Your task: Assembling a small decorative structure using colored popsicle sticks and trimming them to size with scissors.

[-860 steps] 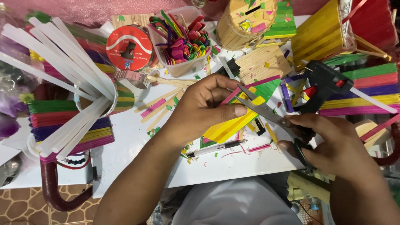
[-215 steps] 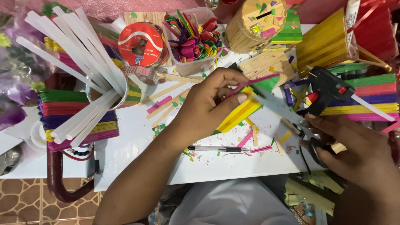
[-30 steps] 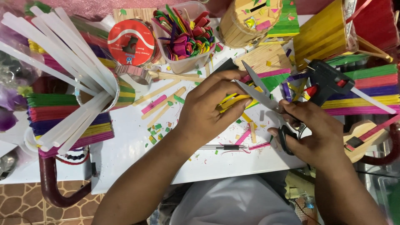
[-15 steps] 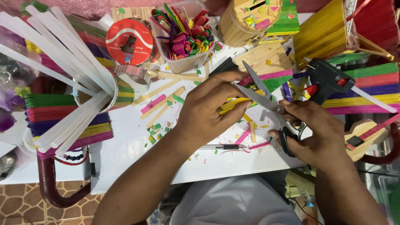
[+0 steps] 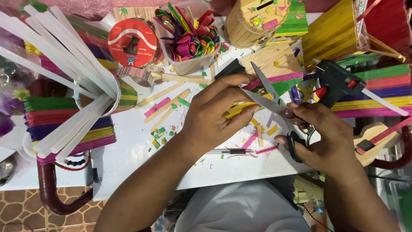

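Between the two hands, over the white worktop (image 5: 128, 150), the left hand's (image 5: 214, 116) fingers pinch yellow sticks (image 5: 238, 109) lying left-right; the right hand (image 5: 326, 137), fingers through the handles, holds scissors (image 5: 274, 103) with blades apart across the sticks' right end.

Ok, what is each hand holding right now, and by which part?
The right hand holds the scissors by their black handle loops, blades open. The left hand pinches yellow craft sticks near one end, between the blades.
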